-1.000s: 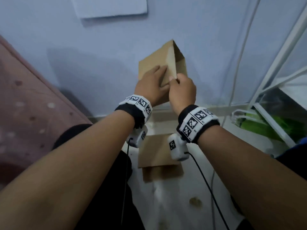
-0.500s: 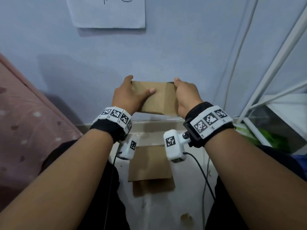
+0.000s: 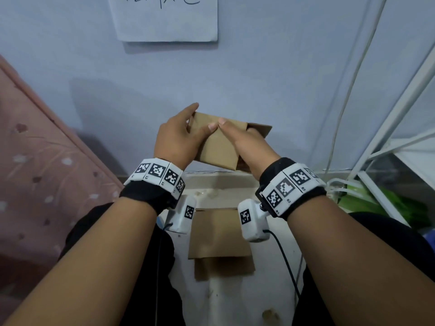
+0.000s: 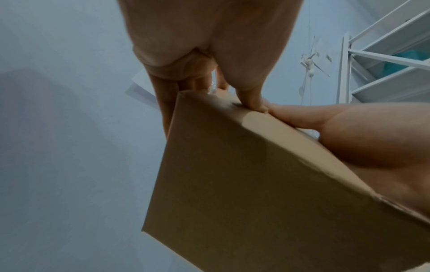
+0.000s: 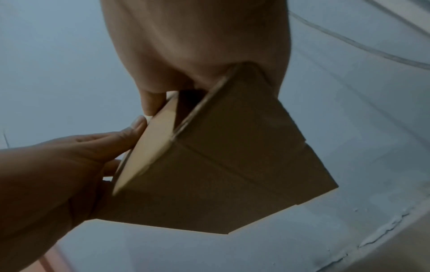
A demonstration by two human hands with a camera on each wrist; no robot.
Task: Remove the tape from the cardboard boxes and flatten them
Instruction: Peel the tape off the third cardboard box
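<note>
I hold a small brown cardboard box (image 3: pixel 217 147) up in front of the wall with both hands. My left hand (image 3: pixel 181 135) grips its left end, thumb on the near face and fingers behind. My right hand (image 3: pixel 244 137) grips the right end, thumb meeting the left thumb on the near face, fingers tucked into the open end by a loose flap (image 3: pixel 261 129). The left wrist view shows the box (image 4: pixel 256 184) from below; in the right wrist view the box (image 5: pixel 232 156) has its end flaps open. No tape is visible. Flattened cardboard (image 3: pixel 219 238) lies on the floor below.
A pink patterned mattress (image 3: pixel 35 172) stands at the left. A white wire rack (image 3: pixel 388 137) with green items is at the right. A paper sheet (image 3: pixel 167 17) hangs on the wall. Cables run down the wall and across the white floor (image 3: pixel 235 302).
The box went from upright to lying across, and dropped lower. My right hand shifted from the box's right edge onto the near face, its thumb now meeting the left thumb.
</note>
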